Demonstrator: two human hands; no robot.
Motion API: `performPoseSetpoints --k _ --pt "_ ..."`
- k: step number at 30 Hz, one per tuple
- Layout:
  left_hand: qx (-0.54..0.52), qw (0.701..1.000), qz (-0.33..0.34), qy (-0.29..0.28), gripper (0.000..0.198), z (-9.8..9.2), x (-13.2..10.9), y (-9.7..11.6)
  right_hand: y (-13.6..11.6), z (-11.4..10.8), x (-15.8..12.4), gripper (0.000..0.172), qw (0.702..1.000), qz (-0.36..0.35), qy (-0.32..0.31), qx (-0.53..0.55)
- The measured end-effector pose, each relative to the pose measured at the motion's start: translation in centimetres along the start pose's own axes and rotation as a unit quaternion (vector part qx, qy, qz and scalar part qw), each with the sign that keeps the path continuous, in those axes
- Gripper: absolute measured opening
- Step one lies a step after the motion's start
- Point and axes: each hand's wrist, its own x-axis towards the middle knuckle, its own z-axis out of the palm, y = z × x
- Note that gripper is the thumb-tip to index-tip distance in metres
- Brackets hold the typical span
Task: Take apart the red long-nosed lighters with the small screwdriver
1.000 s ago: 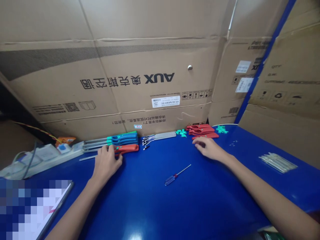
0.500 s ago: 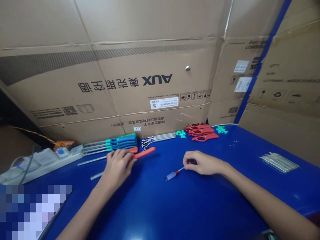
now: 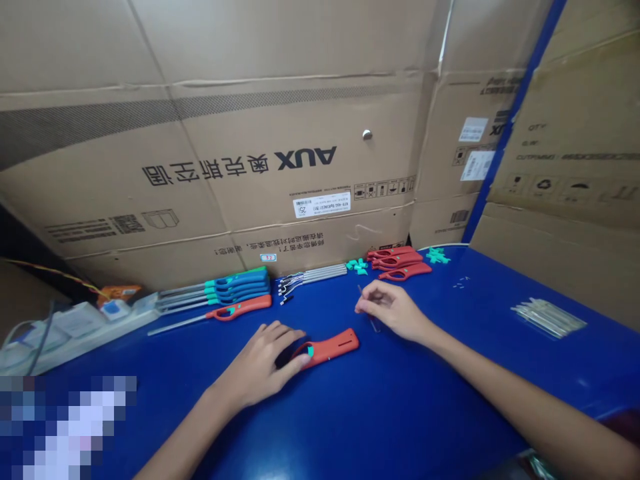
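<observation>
My left hand curves around the front end of an orange-red gas lighter with a green trigger. Its thumb and fingers are on either side of the lighter's guard, and the palm hides the front of it. The handle points right, low over the blue table. My right hand, just right of that handle, is closed in a pinch on a slim screwdriver. The screwdriver is mostly covered by the fingers and held at a slant, its thin shaft poking out above them.
Behind my left hand lie a finished-looking orange lighter and stacked blue lighters. Metal tubes with wires, green pieces and red handle shells line the cardboard wall. Bagged rods are at right, a power strip at left.
My left hand has brought the lighter right and down, turning its handle toward my right hand. The screwdriver has been lifted and turned in my right hand. The view has shifted slightly.
</observation>
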Motion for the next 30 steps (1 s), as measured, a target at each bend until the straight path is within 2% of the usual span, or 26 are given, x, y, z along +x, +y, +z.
performPoseSetpoints --k 4,8,10,12,14,16,17,18,20,23,26,30 --pt "0.001 1.0 0.023 -0.01 0.034 -0.1 -0.1 0.5 1.8 0.2 -0.1 0.032 0.993 0.035 -0.097 -0.061" --pt "0.001 1.0 0.018 -0.012 0.034 0.0 -0.1 0.4 1.8 -0.3 0.0 0.027 0.992 0.017 -0.079 -0.092" --pt "0.002 1.0 0.016 -0.001 0.034 0.1 -0.1 0.2 0.7 -0.7 -0.1 0.026 0.983 0.008 -0.104 -0.151" --pt "-0.001 1.0 0.018 0.007 0.033 0.2 -0.2 0.1 -0.6 -1.2 -0.5 0.034 0.959 0.047 -0.175 -0.219" --pt "0.0 1.0 0.019 0.011 0.032 0.2 -0.2 0.1 -1.9 -1.6 -1.1 0.045 0.921 0.098 -0.247 -0.284" --pt "0.003 1.0 0.021 0.01 0.032 0.3 -0.2 0.1 -2.6 -1.9 -1.5 0.043 0.892 0.107 -0.283 -0.336" --pt "0.003 1.0 0.023 0.01 0.032 0.3 -0.2 0.1 -2.7 -2.0 -1.6 0.036 0.887 0.097 -0.285 -0.35" --pt "0.003 1.0 0.024 0.008 0.033 0.3 -0.2 0.2 -2.7 -2.1 -1.6 0.029 0.89 0.084 -0.278 -0.351" --pt "0.001 1.0 0.025 0.006 0.034 0.3 -0.2 0.2 -2.5 -2.2 -1.4 0.02 0.915 0.049 -0.234 -0.325" --pt "-0.005 1.0 0.028 0.009 0.034 0.5 -0.1 0.2 -2.4 -2.6 -1.0 0.013 0.959 -0.022 -0.12 -0.254" --pt "-0.013 0.999 0.033 0.017 0.032 0.6 -0.1 0.2 -3.1 -2.9 -0.8 0.019 0.986 -0.053 -0.027 -0.156" --pt "-0.012 1.0 0.026 0.01 0.031 0.7 -0.1 0.2 -3.7 -2.7 -1.0 0.023 0.993 -0.056 0.019 -0.107"
